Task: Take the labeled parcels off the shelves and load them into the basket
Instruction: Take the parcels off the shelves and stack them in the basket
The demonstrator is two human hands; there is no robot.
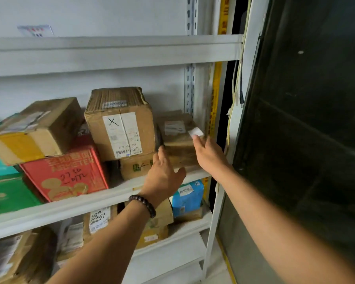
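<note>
Brown cardboard fills the middle shelf of a white metal rack, and both bare hands reach up to its right end. The small brown parcel sits there close to the rack's upright, on more cardboard beneath it, with a white printed label on its face. The right hand lies at the parcel's right edge with its fingers stretched out straight. Its fingertips touch a small white slip at that corner, and it grips nothing. The left hand, with a dark bead bracelet on its wrist, is spread flat with the thumb splayed. Its fingertips are at the parcel's lower left corner, but it is not possible to tell whether they touch the cardboard.

Just left of the parcel stands a tall box whose label carries a hand-drawn X, set on a lower box with a green mark. Further left, a red box lies under a tilted carton with yellow tape, and a green box is beside it. On the shelf below, a blue packet leans among more labelled cartons. A dark glass panel stands to the right of the rack.
</note>
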